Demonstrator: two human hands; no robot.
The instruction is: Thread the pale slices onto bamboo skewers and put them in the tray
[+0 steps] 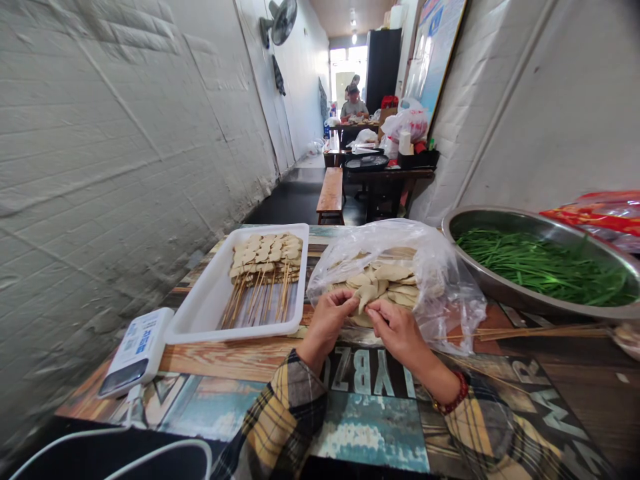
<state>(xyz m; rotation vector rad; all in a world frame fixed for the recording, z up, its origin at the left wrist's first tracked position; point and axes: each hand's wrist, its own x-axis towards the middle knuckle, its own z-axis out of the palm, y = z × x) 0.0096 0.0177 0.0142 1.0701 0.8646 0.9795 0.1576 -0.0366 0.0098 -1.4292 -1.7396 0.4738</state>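
My left hand (327, 320) and my right hand (397, 328) meet at the mouth of a clear plastic bag (440, 280) full of pale flat tofu pieces (395, 273). Both hands pinch one pale piece (367, 295) between their fingertips, just at the bag's opening. To the left stands a white rectangular tray (200, 303) holding several skewered tofu pieces (265, 252) with their bamboo sticks pointing toward me.
A steel basin (493, 283) of green chives sits at the right, a red plastic bag (600, 213) behind it. Loose bamboo skewers (540, 331) lie right of the bag. A white power bank (135, 350) with cables lies front left. A person (354, 107) sits at a far table; a wooden bench (331, 190) stands in the aisle.
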